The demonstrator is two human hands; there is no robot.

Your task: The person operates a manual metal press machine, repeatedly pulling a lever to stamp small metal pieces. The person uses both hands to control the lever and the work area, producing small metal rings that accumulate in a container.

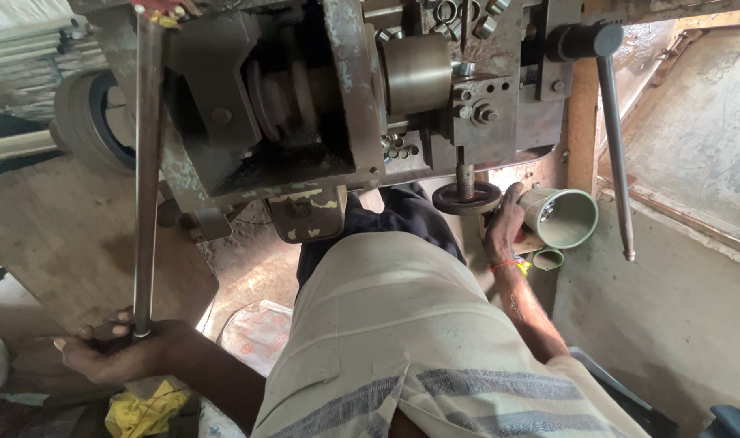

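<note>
At lower left, the left hand (114,350) is closed around the bottom end of a long steel bar (147,170) rising to the grey machine (345,97). At right, the right hand (504,227) grips a pale green cup (566,217), beside the machine's small black handwheel (465,197).

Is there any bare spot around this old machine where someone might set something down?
Bare floor shows at the right, between the long lever and the wall, and at the left, below the wheel. It is crowded by the cup near the right hand, and around the left hand on the rod, with yellow cloth and bags.
</note>
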